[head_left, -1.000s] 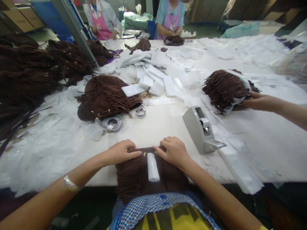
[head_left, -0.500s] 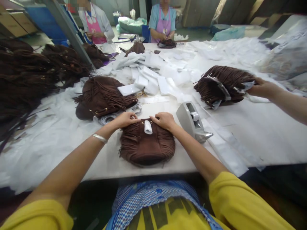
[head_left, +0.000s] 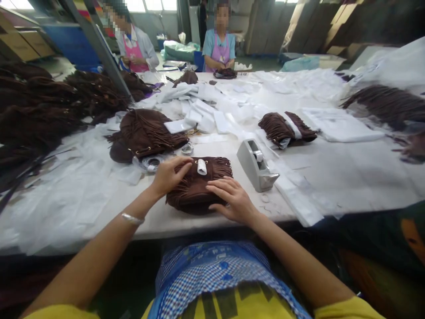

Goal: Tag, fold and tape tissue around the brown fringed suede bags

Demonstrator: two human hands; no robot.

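Fringed bag (head_left: 194,186) — my right hand (head_left: 234,201) has left its top edge, freeing that corner, grip wide; my left hand's (head_left: 170,175) grip I can't tell.

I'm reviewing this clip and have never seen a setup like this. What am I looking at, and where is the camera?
There is no robot here: a person works bare-handed, and the only camera sits on their head, looking forward and down. The left hand and right hand are at a brown fringed bag on a white table; whether the left one grips it is unclear. Nearby are a grey tape dispenser, two more brown bags and flat white packets.
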